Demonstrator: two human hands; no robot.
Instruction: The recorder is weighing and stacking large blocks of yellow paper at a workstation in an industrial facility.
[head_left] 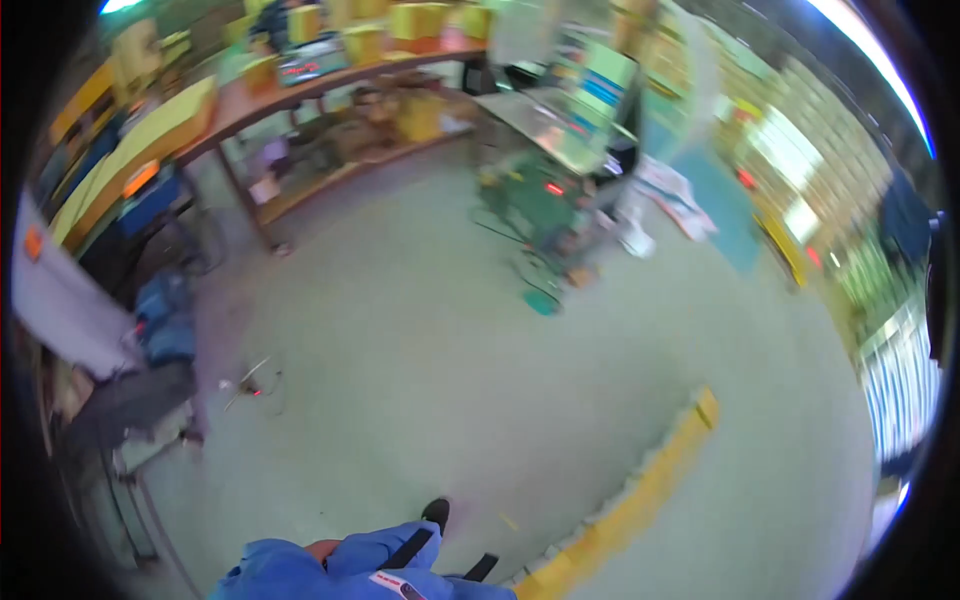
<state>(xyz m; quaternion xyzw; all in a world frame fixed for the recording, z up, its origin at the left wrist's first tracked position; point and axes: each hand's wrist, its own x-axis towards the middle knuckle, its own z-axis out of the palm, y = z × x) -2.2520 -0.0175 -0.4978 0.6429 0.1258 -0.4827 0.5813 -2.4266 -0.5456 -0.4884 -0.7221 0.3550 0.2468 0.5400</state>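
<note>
A small skin-toned patch at the lower edge seems to be part of my left hand (322, 549). It rests against the blue garment (370, 550) I wear, and its fingers are hidden in the folds. Nothing can be made out in it. My right hand is out of the picture. Black straps (408, 549) cross the blue cloth, and a dark shoe (436, 513) shows just beyond it on the grey-green floor (430, 350).
A long bench (350, 75) with yellow boxes (415, 22) curves across the far left. A cluttered machine table (540, 130) stands far right of centre, cables below. A worn yellow floor stripe (640, 490) runs at right. A thin object (250, 385) lies at left. Motion blurs much.
</note>
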